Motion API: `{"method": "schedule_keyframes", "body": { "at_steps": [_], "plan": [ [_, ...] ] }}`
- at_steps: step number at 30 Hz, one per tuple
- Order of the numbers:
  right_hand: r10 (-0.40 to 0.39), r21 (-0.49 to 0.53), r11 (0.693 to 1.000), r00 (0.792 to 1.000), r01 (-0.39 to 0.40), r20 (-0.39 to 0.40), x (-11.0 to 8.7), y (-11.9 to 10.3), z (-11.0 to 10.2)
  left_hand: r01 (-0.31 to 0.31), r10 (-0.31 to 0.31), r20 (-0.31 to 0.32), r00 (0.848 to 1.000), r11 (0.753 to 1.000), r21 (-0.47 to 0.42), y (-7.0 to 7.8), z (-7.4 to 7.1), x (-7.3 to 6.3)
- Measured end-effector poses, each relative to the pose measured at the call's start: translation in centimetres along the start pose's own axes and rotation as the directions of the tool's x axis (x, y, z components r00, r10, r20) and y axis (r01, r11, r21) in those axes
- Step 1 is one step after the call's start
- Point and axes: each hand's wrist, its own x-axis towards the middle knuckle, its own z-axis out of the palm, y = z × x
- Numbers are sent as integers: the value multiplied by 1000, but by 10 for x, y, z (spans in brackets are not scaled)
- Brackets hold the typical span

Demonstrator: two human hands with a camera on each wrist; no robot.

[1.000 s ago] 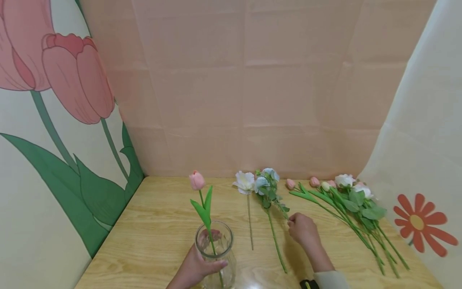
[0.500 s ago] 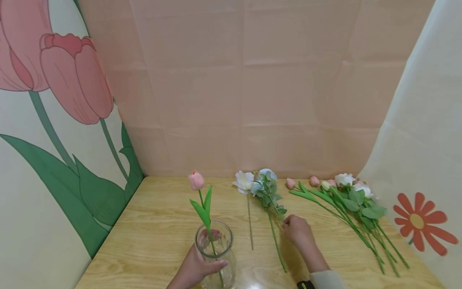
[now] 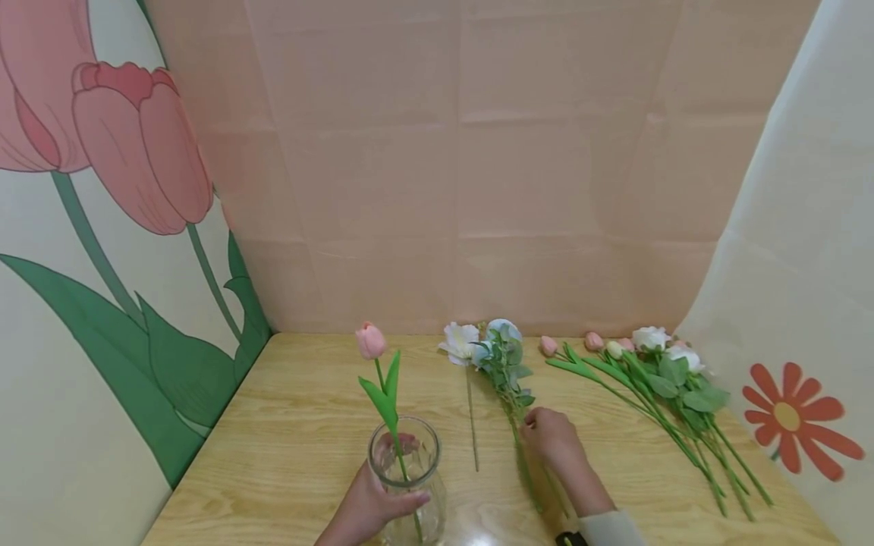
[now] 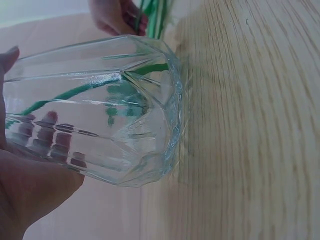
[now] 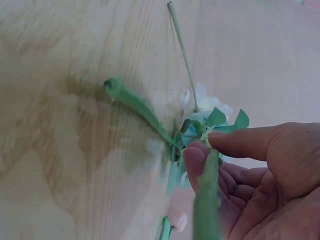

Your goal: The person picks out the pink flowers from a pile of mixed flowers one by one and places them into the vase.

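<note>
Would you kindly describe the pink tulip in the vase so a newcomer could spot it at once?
On the wooden table, find the glass vase gripped by the left hand. Rising at a slant from its mouth is the pink tulip, with green leaves below its bloom. Unlike the other pink tulips, which lie on the table, it stands in the vase.

Widest passage at your left; the middle is crowded.
Left of the vase (image 4: pixel 150 150) you have bare table (image 3: pixel 293 409) reaching far to the backdrop (image 3: pixel 457 189). Your left hand (image 3: pixel 369 504) grips that vase at near middle, and the pink tulip (image 3: pixel 380 406) leans up and left from its mouth, leaving room inside the rim to its right. A narrow lane separates the glass from the white flower (image 3: pixel 460 343)'s stem. Next, the leafy sprig in your right hand (image 3: pixel 551 440) crosses the blue flowers (image 3: pixel 504 331); beyond, bare wood ends at the piled flowers (image 3: pixel 672 379), far right.
</note>
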Motion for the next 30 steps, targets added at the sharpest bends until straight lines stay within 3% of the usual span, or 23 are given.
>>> {"method": "schedule_keyframes", "body": {
  "at_steps": [9, 30],
  "plan": [
    [-20, 2, 1000, 1000, 19, 16, -3, -8, -1, -7, 7, -6, 1000, 1000, 9, 0, 0, 0],
    [16, -13, 1000, 1000, -16, 0, -5, -4, -6, 21, -21, 8, 1000, 1000, -2, 1, 0, -1]
  ]
}}
